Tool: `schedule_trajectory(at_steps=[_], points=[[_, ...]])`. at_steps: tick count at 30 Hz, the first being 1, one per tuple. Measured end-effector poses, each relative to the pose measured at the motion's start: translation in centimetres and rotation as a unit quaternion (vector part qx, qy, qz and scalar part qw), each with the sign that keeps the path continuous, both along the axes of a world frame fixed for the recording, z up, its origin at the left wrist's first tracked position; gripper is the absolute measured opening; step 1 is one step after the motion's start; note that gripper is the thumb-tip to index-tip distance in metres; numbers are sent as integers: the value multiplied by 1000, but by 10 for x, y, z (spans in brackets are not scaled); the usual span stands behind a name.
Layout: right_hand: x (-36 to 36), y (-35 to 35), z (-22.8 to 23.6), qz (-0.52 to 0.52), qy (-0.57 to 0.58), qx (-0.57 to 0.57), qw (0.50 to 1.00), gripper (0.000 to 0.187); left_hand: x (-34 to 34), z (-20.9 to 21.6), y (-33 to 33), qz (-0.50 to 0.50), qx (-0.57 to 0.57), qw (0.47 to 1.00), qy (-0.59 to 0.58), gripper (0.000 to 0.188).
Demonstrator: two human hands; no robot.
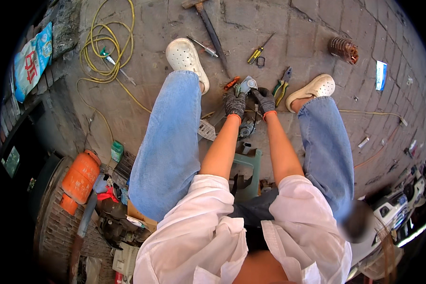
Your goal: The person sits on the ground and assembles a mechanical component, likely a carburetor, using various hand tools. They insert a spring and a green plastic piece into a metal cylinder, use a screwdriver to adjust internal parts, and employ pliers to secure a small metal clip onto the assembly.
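Between my legs, both hands wear dark grey knitted gloves with orange cuffs. My left hand [234, 102] is closed around the near left side of a small silver metal part [247, 84], possibly a motor housing. Against its right side my right hand [264, 100] is closed too, fingers bent inward. A small reddish-orange piece [231, 83] lies just beyond the left glove. Pliers with yellow-green handles [282, 87] rest beside the right glove. Below the wrists, another grey metal part with a dark cable [246, 128] is on the ground, partly hidden by my forearms.
A hammer [209, 35], a metal rod tool [202, 46] and a yellow-handled screwdriver [257, 54] lie ahead on the brick paving. A copper-coloured coil [344, 49] is at right. Coiled yellow hose [110, 71] spreads at left; an orange gas cylinder [82, 176] stands lower left.
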State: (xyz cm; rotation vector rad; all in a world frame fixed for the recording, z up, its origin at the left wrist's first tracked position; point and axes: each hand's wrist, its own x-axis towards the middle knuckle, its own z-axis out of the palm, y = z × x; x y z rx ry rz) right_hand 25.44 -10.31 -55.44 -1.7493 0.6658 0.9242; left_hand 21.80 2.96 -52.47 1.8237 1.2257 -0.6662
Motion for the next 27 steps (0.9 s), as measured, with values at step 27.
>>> schedule_trajectory(at_steps=[27], points=[[-12,-24,-47,312,45,42,948,49,13,11,-10,46,117,989,74,46]])
